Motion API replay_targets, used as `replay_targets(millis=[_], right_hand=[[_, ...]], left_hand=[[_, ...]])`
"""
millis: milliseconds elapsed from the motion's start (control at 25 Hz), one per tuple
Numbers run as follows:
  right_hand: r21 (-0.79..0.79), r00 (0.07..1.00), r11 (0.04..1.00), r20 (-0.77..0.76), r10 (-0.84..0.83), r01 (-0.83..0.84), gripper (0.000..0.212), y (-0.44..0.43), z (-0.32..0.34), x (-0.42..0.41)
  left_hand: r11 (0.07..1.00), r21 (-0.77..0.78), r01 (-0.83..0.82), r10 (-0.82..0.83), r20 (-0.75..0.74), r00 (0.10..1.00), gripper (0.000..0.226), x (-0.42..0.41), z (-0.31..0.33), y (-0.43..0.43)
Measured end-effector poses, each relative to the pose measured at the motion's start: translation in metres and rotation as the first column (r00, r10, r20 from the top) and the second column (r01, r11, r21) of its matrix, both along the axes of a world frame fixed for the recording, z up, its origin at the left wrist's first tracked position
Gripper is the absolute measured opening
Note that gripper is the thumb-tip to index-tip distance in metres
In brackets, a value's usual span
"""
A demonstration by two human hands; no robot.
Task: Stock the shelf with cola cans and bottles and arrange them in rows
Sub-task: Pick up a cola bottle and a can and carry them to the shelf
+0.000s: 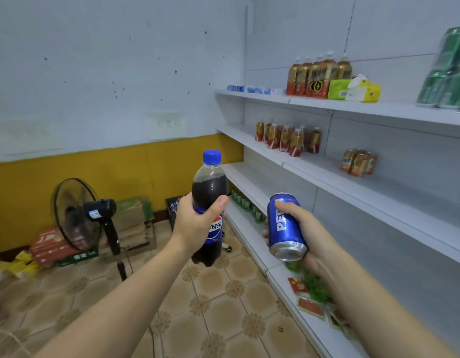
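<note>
My left hand (195,223) grips a cola bottle (210,187) with a blue cap and blue label, held upright in mid-air over the floor. My right hand (307,235) holds a blue cola can (285,226), tilted with its base toward me. Both are in front of the white shelf unit (352,187) on the right. The shelf board level with the can is bare near my hands.
Upper shelves carry amber drink bottles (311,78), a tissue pack (352,90), green can packs (448,71) and small cans (359,162). Green bottles (243,200) and red packets (310,304) lie on the lowest shelf. A black fan (79,215) and cardboard boxes (136,218) stand on the tiled floor at left.
</note>
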State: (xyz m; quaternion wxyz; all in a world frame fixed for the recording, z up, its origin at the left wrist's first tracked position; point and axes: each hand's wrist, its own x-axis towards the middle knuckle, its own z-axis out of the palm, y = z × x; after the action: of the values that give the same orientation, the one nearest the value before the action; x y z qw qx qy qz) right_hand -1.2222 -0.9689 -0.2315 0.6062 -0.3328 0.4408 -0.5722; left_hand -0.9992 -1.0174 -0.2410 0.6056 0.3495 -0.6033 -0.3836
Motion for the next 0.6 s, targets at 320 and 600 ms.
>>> replay_targets(millis=[320,600], right_hand=[[-0.043,0.999,0.999,-0.026,0.025,-0.027,0.073,-0.238,0.010,-0.007],[-0.034,0.995,0.995,0.020,0.099,-0.098,0.079,-0.411,0.023,0.014]], left_hand=[[0.999,-0.046,-0.018,0.017,-0.033,0.999,0.051,-0.014,-0.006,-0.230],[0.997,-0.053,-0.057,0.055,-0.031,0.998,0.055,0.009,0.015,-0.397]])
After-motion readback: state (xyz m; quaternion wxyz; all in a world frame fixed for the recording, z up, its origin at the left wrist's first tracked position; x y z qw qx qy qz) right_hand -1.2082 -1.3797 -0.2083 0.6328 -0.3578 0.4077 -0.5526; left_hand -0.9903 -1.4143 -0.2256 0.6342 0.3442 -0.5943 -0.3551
